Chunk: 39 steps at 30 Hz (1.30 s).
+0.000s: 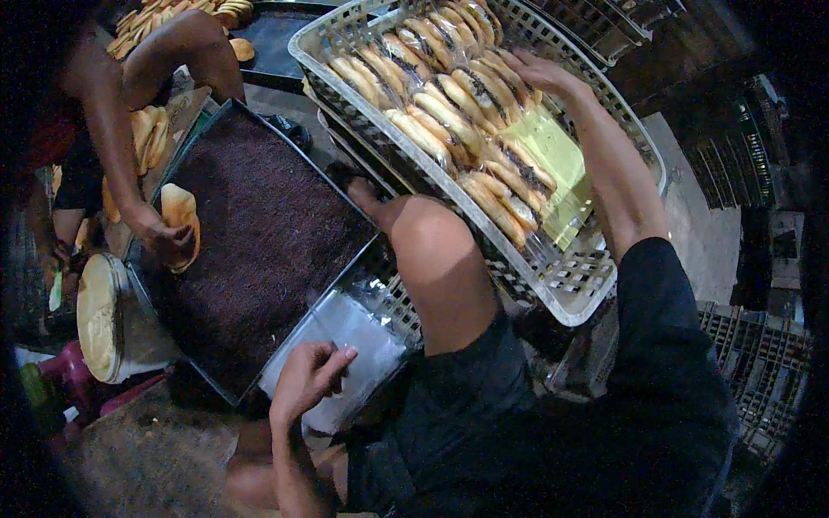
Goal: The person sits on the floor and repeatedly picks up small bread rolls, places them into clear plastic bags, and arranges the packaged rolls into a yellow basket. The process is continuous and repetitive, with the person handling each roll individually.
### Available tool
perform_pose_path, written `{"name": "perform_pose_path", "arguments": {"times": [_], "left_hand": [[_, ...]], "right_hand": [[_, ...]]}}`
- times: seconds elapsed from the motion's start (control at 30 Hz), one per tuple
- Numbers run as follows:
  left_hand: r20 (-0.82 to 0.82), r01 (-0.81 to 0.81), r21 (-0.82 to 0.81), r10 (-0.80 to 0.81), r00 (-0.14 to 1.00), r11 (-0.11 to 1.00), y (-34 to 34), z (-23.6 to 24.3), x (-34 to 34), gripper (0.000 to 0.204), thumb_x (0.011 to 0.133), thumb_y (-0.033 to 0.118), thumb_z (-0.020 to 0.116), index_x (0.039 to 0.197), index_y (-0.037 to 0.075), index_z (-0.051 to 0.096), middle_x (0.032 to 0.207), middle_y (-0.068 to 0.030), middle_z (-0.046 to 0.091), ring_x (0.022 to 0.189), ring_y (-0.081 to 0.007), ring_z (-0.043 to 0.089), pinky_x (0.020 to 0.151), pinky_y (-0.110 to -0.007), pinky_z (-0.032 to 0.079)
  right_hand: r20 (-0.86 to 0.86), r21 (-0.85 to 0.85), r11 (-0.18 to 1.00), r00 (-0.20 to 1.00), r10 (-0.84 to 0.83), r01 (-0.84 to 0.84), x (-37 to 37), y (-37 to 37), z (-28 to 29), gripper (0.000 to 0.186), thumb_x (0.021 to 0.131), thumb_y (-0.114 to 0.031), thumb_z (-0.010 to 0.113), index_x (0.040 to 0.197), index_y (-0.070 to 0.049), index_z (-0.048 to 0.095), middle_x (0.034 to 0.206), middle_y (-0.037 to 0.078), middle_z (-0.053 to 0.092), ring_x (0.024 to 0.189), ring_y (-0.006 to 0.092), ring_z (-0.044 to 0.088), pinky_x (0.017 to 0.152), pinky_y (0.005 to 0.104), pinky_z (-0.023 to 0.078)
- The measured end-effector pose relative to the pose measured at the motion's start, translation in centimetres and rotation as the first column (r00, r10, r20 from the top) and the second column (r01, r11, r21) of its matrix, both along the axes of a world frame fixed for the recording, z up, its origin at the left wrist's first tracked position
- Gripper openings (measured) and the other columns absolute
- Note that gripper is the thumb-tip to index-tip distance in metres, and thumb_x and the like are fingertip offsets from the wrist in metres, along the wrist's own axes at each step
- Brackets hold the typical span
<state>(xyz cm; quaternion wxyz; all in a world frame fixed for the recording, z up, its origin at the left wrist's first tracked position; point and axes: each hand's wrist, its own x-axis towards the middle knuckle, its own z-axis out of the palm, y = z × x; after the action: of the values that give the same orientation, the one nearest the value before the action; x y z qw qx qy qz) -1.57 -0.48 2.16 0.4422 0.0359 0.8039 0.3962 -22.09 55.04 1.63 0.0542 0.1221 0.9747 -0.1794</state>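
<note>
My right hand (546, 76) reaches into a pale plastic crate (596, 293), its fingers over the end of a row of bagged buns (462, 95). It grips a bagged bun there; the thumb is partly hidden. Several rows of these split buns with dark filling lie in clear bags, beside a yellow sheet (557, 164) on the crate floor. My left hand (311, 377) is curled, thumb against the fingers, over a stack of clear plastic bags (367, 332). Whether anything thin is between its fingers I cannot make out.
A large tray of dark, crumbly filling (259, 198) stands left of my knee. Across it, another person's hand (173, 246) holds an opened bun (180, 207). A round tub (99, 319) with pale paste sits beside the tray. Unbagged buns (164, 22) are piled at the far left.
</note>
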Motion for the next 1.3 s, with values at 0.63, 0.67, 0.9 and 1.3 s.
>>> {"name": "perform_pose_path", "arguments": {"times": [0.63, 0.67, 0.9, 1.3], "left_hand": [[0.214, -0.547, 0.830, 0.968, 0.129, -0.110, -7.6, 2.1, -0.1, 0.029, 0.097, 0.031, 0.063, 0.097, 0.002, 0.064, 0.091, -0.0097, 0.068, 0.078, -0.0175, 0.067, 0.072, -0.033, 0.055], [0.185, -0.543, 0.828, 0.982, 0.035, -0.136, -8.4, 3.1, 0.0, 0.028, 0.097, 0.030, 0.064, 0.095, 0.002, 0.063, 0.089, -0.0082, 0.068, 0.077, -0.0162, 0.066, 0.071, -0.032, 0.055], [-0.037, -0.370, 0.903, 0.821, -0.569, -0.216, -17.5, 5.5, -1.1, 0.039, 0.090, 0.037, 0.072, 0.085, -0.001, 0.065, 0.081, -0.0105, 0.067, 0.074, -0.0167, 0.065, 0.071, -0.031, 0.052], [0.125, -0.522, 0.818, 0.960, -0.250, -0.243, -21.4, 0.2, -0.3, 0.062, 0.097, 0.052, 0.055, 0.133, 0.002, 0.049, 0.116, -0.0094, 0.062, 0.097, -0.0185, 0.062, 0.079, -0.032, 0.054]], "right_hand": [[-0.002, -1.000, -0.010, 0.997, 0.080, -0.001, 20.0, -41.7, 4.4, 0.023, 0.097, -0.022, 0.059, 0.101, 0.000, 0.062, 0.089, 0.008, 0.066, 0.083, 0.0216, 0.068, 0.072, 0.0347, 0.061], [-0.034, -0.999, 0.028, 0.991, 0.127, -0.038, 19.4, -43.2, 5.7, 0.024, 0.097, -0.023, 0.059, 0.100, 0.001, 0.062, 0.088, 0.008, 0.066, 0.082, 0.0202, 0.068, 0.073, 0.0343, 0.060], [-0.672, 0.039, 0.697, 0.497, 0.548, -0.716, 1.3, -54.9, -1.2, 0.061, 0.083, -0.015, 0.071, 0.138, -0.015, 0.045, 0.147, 0.019, 0.041, 0.134, 0.0483, 0.036, 0.107, 0.0529, 0.038], [-0.297, 0.475, 0.503, 0.406, 0.864, -0.722, -13.1, -49.2, -7.7, 0.043, 0.087, -0.033, 0.067, 0.127, -0.020, 0.060, 0.122, 0.015, 0.064, 0.127, 0.0342, 0.051, 0.106, 0.0618, 0.034]]}}
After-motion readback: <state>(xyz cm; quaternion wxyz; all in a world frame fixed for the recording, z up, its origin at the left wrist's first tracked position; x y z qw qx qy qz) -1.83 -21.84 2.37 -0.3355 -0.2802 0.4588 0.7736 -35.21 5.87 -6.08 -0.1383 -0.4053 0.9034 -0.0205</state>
